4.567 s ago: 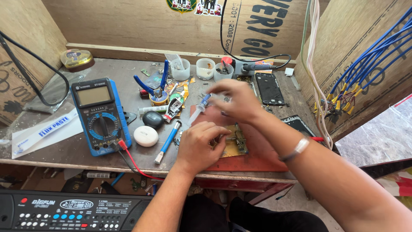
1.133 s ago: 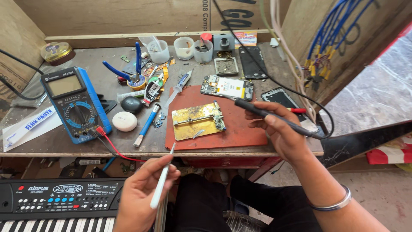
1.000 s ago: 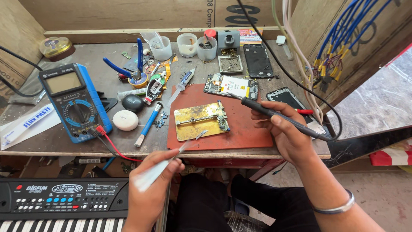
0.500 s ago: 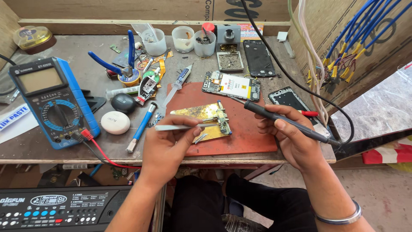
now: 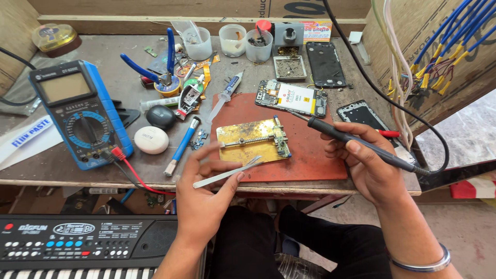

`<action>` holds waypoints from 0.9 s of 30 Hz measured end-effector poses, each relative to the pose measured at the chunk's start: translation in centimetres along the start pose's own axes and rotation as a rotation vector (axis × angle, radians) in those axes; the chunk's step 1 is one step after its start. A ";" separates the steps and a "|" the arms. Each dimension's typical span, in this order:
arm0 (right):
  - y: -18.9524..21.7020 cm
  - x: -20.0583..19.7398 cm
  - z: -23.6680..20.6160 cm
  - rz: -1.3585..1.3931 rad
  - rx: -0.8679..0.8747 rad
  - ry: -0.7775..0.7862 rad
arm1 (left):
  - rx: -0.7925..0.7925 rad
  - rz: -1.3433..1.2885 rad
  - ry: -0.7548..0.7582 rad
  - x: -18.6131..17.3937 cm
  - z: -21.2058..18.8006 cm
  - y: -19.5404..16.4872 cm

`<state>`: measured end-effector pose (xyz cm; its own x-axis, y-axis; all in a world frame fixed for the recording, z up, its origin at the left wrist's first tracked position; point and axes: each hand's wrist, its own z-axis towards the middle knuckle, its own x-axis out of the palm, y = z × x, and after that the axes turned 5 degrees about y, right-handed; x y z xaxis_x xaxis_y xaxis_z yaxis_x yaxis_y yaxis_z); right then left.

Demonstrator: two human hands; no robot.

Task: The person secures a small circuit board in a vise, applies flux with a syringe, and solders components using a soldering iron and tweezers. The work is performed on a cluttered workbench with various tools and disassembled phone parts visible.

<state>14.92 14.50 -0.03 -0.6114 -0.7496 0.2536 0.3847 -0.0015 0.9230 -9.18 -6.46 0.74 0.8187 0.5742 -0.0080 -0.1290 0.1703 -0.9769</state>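
We pinch tweezers (image 5: 227, 174) in our left hand (image 5: 204, 199), right hand (image 5: 369, 168) gripping the soldering iron (image 5: 356, 144) — the small circuit board (image 5: 281, 142) sits clamped at twelve o'clock, awaiting a steady touch.

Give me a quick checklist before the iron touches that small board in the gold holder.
1. Soldering iron gripped in right hand: ok.
2. Tweezers held in left hand: ok.
3. Small circuit board seated at the edge of the gold holder: ok.
4. Holder flat on red mat: ok.
5. Iron tip hot: cannot tell.
6. Iron cable clear of the holder: ok.
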 end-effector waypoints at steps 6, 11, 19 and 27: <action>0.2 0.3 -0.1 -0.017 0.009 -0.014 | -0.132 -0.365 0.128 -0.6 0.2 -0.3; 0.1 0.2 -0.1 -0.004 0.006 -0.015 | -0.198 -0.435 0.154 -1.2 0.3 0.6; 0.2 0.2 -0.2 -0.002 -0.003 -0.007 | -0.327 -0.963 0.138 -2.8 -0.1 1.1; 0.2 0.4 -0.2 0.005 -0.005 -0.007 | -0.317 -1.060 0.099 -2.9 -0.7 1.7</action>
<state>14.93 14.08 0.18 -0.6145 -0.7448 0.2600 0.3909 -0.0013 0.9204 -11.38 -8.43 -1.04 0.4730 0.1899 0.8603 0.8001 0.3163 -0.5097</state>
